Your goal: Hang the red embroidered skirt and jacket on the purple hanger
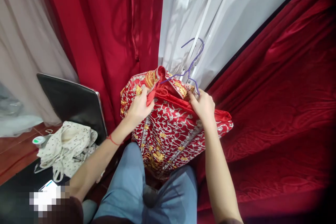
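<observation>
A red embroidered garment (168,129) with silver and gold stitching hangs in front of my knees. The purple wire hanger (193,64) sticks up out of its neck opening, hook uppermost. My left hand (140,106) is closed on the red cloth at the garment's left upper edge. At the right upper edge, my right hand (202,106) pinches the gold-trimmed border, close against the hanger's right arm. Folds of cloth hide the ends of the hanger and some of my fingertips.
On the left stands a black chair (70,101) with a white dotted cloth bag (68,140) on its seat. A lit phone (48,185), partly blurred, lies near it. Red curtains (97,24) and white drapes (178,7) hang in front; dark red fabric (283,112) hangs at right.
</observation>
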Demonstrator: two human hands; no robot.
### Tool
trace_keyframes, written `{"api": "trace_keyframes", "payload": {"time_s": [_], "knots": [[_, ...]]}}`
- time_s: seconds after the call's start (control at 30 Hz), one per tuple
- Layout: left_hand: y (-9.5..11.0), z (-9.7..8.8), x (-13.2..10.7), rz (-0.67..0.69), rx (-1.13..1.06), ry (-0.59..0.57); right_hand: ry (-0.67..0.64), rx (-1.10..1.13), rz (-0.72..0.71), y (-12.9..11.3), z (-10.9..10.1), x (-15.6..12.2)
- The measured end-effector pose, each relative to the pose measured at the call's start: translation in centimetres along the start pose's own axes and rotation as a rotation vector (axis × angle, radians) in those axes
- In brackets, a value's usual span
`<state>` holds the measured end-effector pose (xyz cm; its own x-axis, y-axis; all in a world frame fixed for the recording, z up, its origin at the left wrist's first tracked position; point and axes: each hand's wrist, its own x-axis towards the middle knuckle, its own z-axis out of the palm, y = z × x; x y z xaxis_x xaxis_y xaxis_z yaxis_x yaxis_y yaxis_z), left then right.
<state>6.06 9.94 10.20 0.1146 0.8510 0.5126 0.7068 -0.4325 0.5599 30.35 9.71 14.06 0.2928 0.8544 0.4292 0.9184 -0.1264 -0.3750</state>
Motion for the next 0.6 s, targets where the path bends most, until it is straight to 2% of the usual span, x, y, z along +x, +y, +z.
{"api": "trace_keyframes", "payload": {"time_s": [0.1,0.2,0.33,0.47,0.53,0.6], "knots": [[-3.8,2.4,-3.6,-0.161,0.070,0.121,0.011,-0.005,-0.017,0.2,0.2,0.1],[-7.6,3.3,-6.4,-0.329,0.077,0.305,0.033,-0.009,-0.033,0.1,0.4,0.0],[-11.4,4.5,-6.8,-0.507,0.081,0.503,0.062,-0.022,-0.025,-0.3,0.7,-0.1],[-14.2,6.9,-6.5,-0.630,0.038,0.493,0.075,-0.022,-0.017,-0.5,0.9,-0.4],[-15.0,7.9,-7.6,-0.695,-0.012,0.502,0.078,-0.021,-0.015,-0.6,0.9,-0.5],[-15.5,8.4,-9.5,-0.669,-0.035,0.547,0.079,-0.017,-0.019,-0.5,0.9,-0.5]]}}
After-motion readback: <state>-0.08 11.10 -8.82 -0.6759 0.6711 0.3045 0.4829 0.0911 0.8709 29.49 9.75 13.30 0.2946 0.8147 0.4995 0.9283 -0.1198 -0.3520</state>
